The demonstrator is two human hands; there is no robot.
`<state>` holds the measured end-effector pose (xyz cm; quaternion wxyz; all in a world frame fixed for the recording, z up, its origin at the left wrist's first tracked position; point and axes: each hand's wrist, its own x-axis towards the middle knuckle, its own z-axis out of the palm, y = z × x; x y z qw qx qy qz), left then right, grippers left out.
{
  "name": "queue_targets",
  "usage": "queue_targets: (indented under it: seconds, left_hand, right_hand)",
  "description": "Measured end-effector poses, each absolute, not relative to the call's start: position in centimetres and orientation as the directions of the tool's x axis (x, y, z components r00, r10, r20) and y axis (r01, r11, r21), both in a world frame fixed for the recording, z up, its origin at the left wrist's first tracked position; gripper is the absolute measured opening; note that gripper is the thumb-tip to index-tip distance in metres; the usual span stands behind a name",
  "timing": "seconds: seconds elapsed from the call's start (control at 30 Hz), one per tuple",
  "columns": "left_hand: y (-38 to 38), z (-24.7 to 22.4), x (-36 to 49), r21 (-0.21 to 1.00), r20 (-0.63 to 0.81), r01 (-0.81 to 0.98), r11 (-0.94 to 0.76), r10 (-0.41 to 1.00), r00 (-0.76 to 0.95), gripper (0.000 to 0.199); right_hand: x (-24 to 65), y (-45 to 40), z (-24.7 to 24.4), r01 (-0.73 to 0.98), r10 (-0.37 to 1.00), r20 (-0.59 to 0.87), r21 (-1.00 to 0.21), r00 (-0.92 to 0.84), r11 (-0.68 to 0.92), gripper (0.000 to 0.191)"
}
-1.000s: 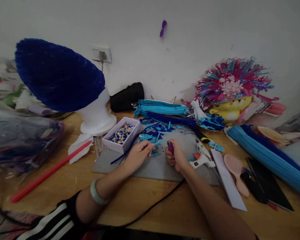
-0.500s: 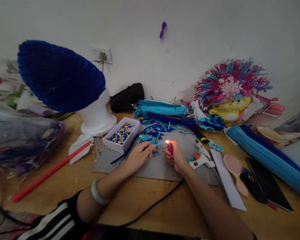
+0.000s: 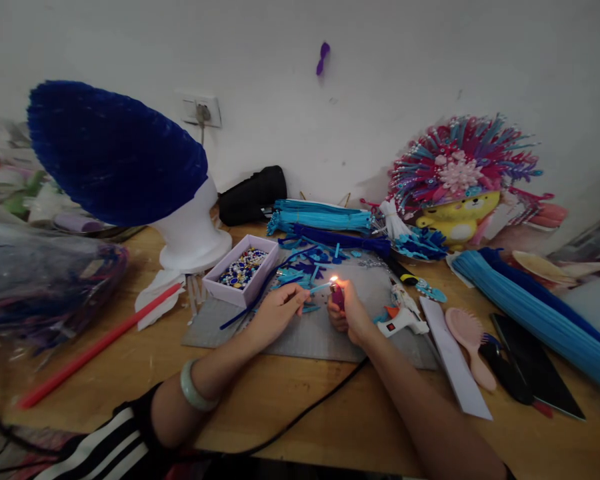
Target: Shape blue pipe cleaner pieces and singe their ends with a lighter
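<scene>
Between thumb and fingers, my left hand [image 3: 283, 310] pinches a short light-blue pipe cleaner [image 3: 320, 288] that points to the right. My right hand [image 3: 351, 312] is wrapped round a dark pink lighter [image 3: 337, 297], and its flame burns at the tip of the pipe cleaner. Below both hands lies a grey board [image 3: 305, 341]. Cut blue and light-blue pieces [image 3: 300, 275] are scattered on it, just beyond my left hand. A white glue gun [image 3: 403, 323] rests to the right of my right hand.
A lilac box of beads [image 3: 245, 293] stands left of the board, near a white mannequin head [image 3: 193, 230] wearing a dark blue headpiece. Bundled light-blue stems [image 3: 325, 217] lie behind. At right are a pink hairbrush [image 3: 473, 340] and a black cable [image 3: 305, 423] crosses the front.
The lighter's flame looks larger and brighter at the pipe cleaner's tip. Both hands keep nearly the same pose, and the whole view has shifted slightly.
</scene>
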<state>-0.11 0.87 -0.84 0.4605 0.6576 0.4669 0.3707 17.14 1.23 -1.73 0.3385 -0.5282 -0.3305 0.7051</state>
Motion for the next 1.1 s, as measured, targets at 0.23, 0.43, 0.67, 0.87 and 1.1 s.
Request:
queue_targets:
  seconds: [0.23, 0.43, 0.67, 0.87, 1.1]
  left_hand:
    - [0.8, -0.8, -0.1, 0.958, 0.07, 0.247, -0.147, 0.953, 0.296, 0.035]
    - [0.9, -1.0, -0.1, 0.963, 0.08, 0.226, -0.149, 0.954, 0.288, 0.032]
    - [0.9, -0.7, -0.2, 0.961, 0.074, 0.236, -0.141, 0.96, 0.27, 0.033]
    - [0.9, -0.7, -0.3, 0.967, 0.087, 0.211, -0.146, 0.96, 0.265, 0.035]
    - [1.1, -1.1, -0.2, 0.979, 0.014, 0.189, -0.082, 0.941, 0.338, 0.039]
  right_hand:
    - [17.0, 1.1, -1.5, -0.117, 0.828, -0.531, -0.824, -0.181, -0.555, 0.056]
    - [16.8, 1.1, -1.2, -0.115, 0.826, -0.533, -0.823, -0.183, -0.556, 0.058]
    - [16.9, 1.0, -1.3, -0.179, 0.853, -0.489, -0.837, -0.181, -0.518, 0.063]
    - [16.8, 0.9, -1.0, -0.335, 0.898, -0.421, -0.834, -0.129, -0.439, 0.053]
    - [15.7, 0.2, -2.2, -0.308, 0.953, -0.263, -0.904, -0.15, -0.297, 0.044]
